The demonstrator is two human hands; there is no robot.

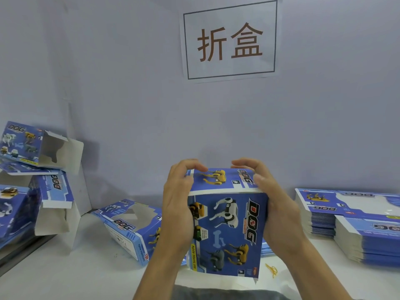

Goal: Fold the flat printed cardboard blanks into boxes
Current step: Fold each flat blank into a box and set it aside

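Left hand (177, 204) and right hand (275, 204) grip a box (229, 230) above the desk (86, 267), fingers curled over its end flap. Several folded boxes (39, 169) lie left; a tall stack of blanks (355, 224) remains.

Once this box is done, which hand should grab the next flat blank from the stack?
Right, probably. The stack of flat blanks lies on the table's right side, beside the right hand. The left hand sits on the box's far side and would have to cross over it. Both hands grip the box now.
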